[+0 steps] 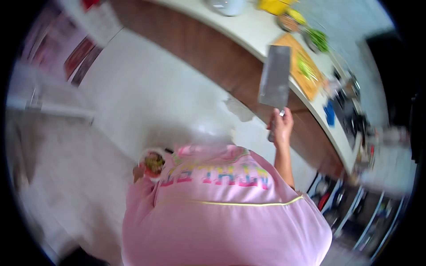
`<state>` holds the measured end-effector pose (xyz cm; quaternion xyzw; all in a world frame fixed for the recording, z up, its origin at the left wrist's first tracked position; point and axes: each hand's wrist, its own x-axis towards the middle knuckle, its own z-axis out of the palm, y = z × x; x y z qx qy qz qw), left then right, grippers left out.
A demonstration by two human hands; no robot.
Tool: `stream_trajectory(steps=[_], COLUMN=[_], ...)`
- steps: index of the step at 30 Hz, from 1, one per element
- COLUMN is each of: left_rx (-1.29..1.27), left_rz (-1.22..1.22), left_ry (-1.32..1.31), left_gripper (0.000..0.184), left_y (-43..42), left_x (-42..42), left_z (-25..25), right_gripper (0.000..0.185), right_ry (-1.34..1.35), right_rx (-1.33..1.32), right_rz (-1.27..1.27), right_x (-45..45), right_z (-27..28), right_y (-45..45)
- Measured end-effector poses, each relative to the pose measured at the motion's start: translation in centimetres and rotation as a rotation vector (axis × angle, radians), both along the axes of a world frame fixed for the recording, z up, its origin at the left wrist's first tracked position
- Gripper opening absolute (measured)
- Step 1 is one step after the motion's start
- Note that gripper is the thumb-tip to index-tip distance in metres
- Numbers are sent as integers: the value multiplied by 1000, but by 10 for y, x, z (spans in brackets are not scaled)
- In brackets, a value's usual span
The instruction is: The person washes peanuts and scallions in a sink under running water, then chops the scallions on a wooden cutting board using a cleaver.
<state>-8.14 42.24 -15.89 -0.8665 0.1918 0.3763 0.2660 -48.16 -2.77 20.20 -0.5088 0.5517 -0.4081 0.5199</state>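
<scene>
My right hand (282, 127) is wrapped round the handle of a large cleaver (275, 76), its broad blade pointing away from me, in front of the counter edge. Beyond the blade, a wooden cutting board (313, 88) lies on the counter with cut green vegetable pieces (306, 68) on it. Low at the left, my left hand (139, 172) is at the side of a bowl (154, 162) holding greenish and reddish food. The fingers there are small and blurred, curled at the rim.
A pale counter (248, 33) runs diagonally from top to right. It carries a bowl of leafy greens (316, 39), a yellow item (275, 5), a blue cloth (329, 112) and a stove area. A metal rack (350, 210) stands at lower right, and a door is at left.
</scene>
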Motion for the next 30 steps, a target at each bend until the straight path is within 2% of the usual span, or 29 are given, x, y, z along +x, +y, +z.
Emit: stream_trajectory(steps=[4, 7, 10, 12, 16, 21, 23, 26, 29, 30], left_rx=[-204, -545, -844, -986, -1264, -1467, -1454, -1407, -1291, -1238], left_rz=[-212, -238, -141, -253, -470, -838, -993, -1190, -1407, -1412], left_ry=[-85, 43, 75, 83, 184, 425, 490, 563, 398, 367], left_gripper=[53, 53, 49, 45, 51, 59, 62, 84, 98, 102], left_y=[-94, -184, -307, -397, -563, -709, -748, -785, -814, -824], left_x=[65, 112, 97, 70, -30, -220, -297, -386, -440, -447], left_z=[10, 15, 73, 121, 212, 305, 319, 318, 309, 303], right_gripper=[12, 14, 13, 11, 14, 22, 25, 29, 30, 30], right_ry=[-91, -92, -103, -76, 97, 206, 307, 455, 451, 456], right_rx=[-4, -33, -48, -41, 5, 31, 58, -36, -33, -39], right_rz=[-190, -315, -436, -488, -476, -391, -346, -318, -286, -275], right_x=[-10, -40, -84, -115, -172, -211, -222, -242, -247, -248], right_z=[-8, -8, -11, -17, -27, -29, -29, -56, -58, -59], right_y=[6, -1, -26, -52, -113, -181, -205, -232, -242, -244])
